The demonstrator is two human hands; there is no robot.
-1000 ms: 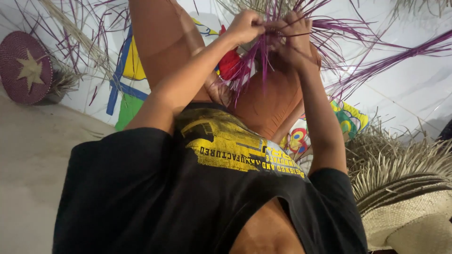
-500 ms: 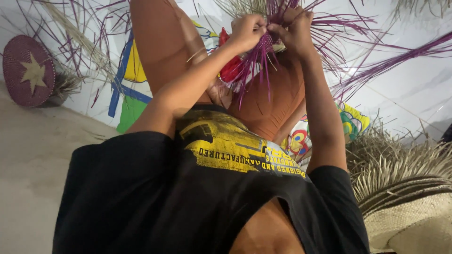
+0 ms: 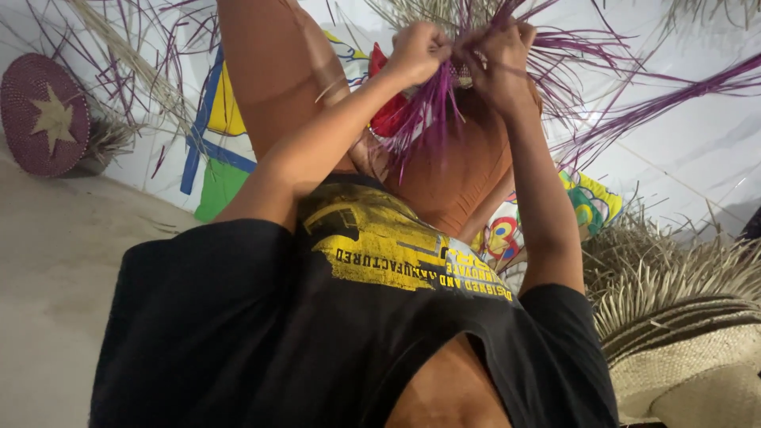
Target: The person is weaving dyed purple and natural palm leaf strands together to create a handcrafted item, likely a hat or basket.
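Both of your hands have shifted a little since half a second ago: your right hand [image 3: 498,49] has dropped slightly and now covers more of the small woven piece, which showed more plainly between your fists then, while your left hand [image 3: 418,49] sits almost where it was. Your left grip is closed into a fist on the purple strands [image 3: 424,119], with a tuft of them hanging down below the knuckles over your raised knee. Your right grip is also clamped on strands of the same bundle, fingers curled and pinched tight just beside the left fist, the two hands nearly touching. Between them only a sliver of the woven piece [image 3: 460,73] shows, pale and purple, too hidden to tell its shape. From that spot long purple strands fan outward to the upper right across the white tiled floor [image 3: 697,150]. Your knees in rust-coloured cloth rise on either side under your forearms, and a bright printed mat [image 3: 218,119] of blue, yellow and green lies beneath your legs. At the far left a round purple woven lid with a pale star [image 3: 41,112] leans by the wall, well apart from your hands. At the lower right a heap of pale natural straw work [image 3: 682,317] lies near your elbow, with loose ends bristling upward.
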